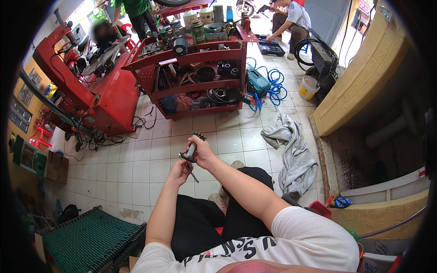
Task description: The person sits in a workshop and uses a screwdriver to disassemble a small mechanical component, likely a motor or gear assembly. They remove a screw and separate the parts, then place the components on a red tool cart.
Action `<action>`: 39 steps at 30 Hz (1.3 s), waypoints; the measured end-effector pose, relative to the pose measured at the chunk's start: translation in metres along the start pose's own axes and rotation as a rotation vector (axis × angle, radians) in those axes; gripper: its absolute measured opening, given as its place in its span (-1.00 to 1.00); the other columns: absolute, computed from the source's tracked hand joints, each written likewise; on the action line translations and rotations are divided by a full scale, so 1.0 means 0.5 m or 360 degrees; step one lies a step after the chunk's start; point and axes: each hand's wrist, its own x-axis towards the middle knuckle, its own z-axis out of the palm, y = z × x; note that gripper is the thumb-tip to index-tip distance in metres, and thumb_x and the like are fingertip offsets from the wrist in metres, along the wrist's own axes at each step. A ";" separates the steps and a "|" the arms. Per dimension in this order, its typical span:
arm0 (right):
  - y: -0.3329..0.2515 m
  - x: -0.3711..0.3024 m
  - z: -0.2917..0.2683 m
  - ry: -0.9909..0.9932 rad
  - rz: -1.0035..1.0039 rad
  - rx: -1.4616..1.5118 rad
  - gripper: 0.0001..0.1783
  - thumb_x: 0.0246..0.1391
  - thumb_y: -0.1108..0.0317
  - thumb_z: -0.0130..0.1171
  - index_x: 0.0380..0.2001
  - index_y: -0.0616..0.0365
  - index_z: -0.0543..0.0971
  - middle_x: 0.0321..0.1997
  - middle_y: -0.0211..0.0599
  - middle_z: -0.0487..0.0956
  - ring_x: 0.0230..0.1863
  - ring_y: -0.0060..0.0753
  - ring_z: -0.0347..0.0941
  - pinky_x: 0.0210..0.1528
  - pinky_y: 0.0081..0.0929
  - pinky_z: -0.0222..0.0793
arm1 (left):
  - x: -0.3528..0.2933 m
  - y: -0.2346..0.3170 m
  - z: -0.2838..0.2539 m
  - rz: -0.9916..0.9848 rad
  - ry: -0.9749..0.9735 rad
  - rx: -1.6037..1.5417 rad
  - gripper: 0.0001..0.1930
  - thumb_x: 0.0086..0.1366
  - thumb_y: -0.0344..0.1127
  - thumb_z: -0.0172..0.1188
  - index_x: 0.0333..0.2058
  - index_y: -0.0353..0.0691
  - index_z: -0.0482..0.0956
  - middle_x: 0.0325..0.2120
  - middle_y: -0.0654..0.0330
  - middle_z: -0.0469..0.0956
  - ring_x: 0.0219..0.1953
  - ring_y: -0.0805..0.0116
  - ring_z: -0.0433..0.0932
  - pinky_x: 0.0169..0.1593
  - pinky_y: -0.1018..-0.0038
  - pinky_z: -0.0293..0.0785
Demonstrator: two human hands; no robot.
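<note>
Out in front of my knees, both my hands are raised over the tiled floor. My right hand [203,154] is closed around a grey metal shaft [191,151]. A dark toothed gear [199,135] sits at the shaft's upper end, and a smaller dark piece [187,158] at its lower end. Just below and to the left, my left hand [179,173] is closed at that lower end. A thin metal rod [194,176] sticks out of its fingers, pointing down and right. My fingers hide part of the rod, and its kind is too small to tell.
Ahead stands a red tool cart [195,86] loaded with cans and parts, beside a red machine [109,109]. A grey cloth [293,154] and blue hose [276,86] lie rightward. A green woven seat [86,236] is near left. Another person [293,22] crouches by an open case [271,47].
</note>
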 end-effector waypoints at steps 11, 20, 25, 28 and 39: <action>0.000 -0.004 -0.001 -0.0132 -0.0096 -0.0088 -0.86 0.11 0.38 0.19 -0.36 0.14 0.42 -0.45 -0.31 0.50 -0.42 -0.37 0.52 -0.33 -0.32 0.55 | -0.060 0.023 0.057 -0.0064 -0.0455 -0.0134 -0.75 0.50 0.06 -0.01 -0.30 0.11 0.45 -0.65 0.54 0.18 -0.67 0.65 0.09 -0.57 0.62 0.00; 0.006 0.012 -0.013 -0.0220 -0.0146 -0.0050 -0.59 0.08 0.45 0.24 -0.09 0.13 0.26 -0.27 -0.20 0.51 -0.26 -0.36 0.52 -0.19 -0.29 0.58 | -0.042 0.019 0.025 -0.0026 -0.0445 -0.0021 -0.68 0.47 0.01 0.05 -0.47 0.08 0.34 -0.71 0.57 0.06 -0.68 0.68 0.02 -0.58 0.63 -0.05; 0.009 0.019 -0.013 -0.0212 -0.0282 -0.0043 -0.50 0.07 0.45 0.26 -0.03 0.11 0.21 -0.25 -0.22 0.51 -0.24 -0.37 0.52 -0.06 -0.35 0.54 | -0.048 0.023 0.032 -0.0036 -0.0418 -0.0009 -0.75 0.44 -0.15 0.08 -0.46 0.04 0.34 -0.70 0.56 0.09 -0.68 0.68 0.04 -0.59 0.65 -0.02; 0.006 0.014 -0.008 -0.0216 -0.0261 -0.0039 -0.59 0.07 0.42 0.27 -0.11 0.12 0.28 -0.29 -0.25 0.52 -0.23 -0.38 0.52 -0.08 -0.35 0.53 | -0.049 0.023 0.031 -0.0040 -0.0427 -0.0008 -0.79 0.42 -0.22 0.08 -0.45 0.03 0.35 -0.70 0.56 0.11 -0.67 0.68 0.06 -0.58 0.65 0.00; -0.007 0.003 -0.003 -0.0183 -0.0094 -0.0025 -0.79 0.14 0.31 0.25 -0.22 0.02 0.44 -0.34 -0.42 0.53 -0.22 -0.45 0.51 -0.10 -0.31 0.44 | -0.040 0.015 0.024 0.0127 -0.0519 -0.0106 -0.73 0.43 -0.08 0.17 -0.44 0.02 0.39 -0.66 0.55 0.11 -0.62 0.68 0.08 -0.53 0.64 0.04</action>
